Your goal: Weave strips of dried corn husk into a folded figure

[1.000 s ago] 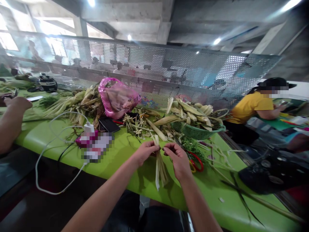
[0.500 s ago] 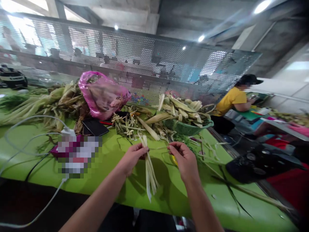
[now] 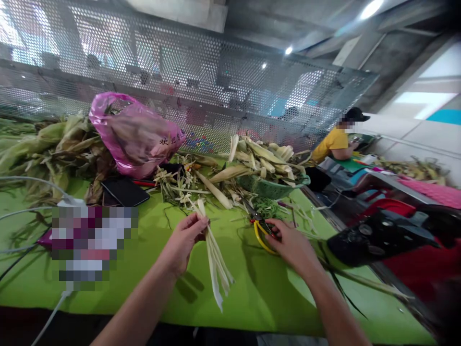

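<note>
My left hand [image 3: 183, 240] pinches the top of a small bundle of pale husk strips [image 3: 216, 262], which hangs down over the green table [image 3: 252, 288]. My right hand [image 3: 291, 241] is down on the table at a pair of scissors with yellow and red handles [image 3: 262, 229], its fingers curled at the handles. The blades point away toward a green basket [image 3: 271, 188] heaped with pale husks.
A pink plastic bag [image 3: 131, 134] and a pile of corn husks [image 3: 54, 149] lie at the back left, with a black phone [image 3: 125, 191] and white cables [image 3: 29, 192] near them. A perforated metal screen [image 3: 201, 91] backs the table. A person in yellow [image 3: 333, 143] sits far right.
My right hand let go of the thin strand by the bundle and dropped right onto the scissors. The left hand kept the bundle. The view swung right.
</note>
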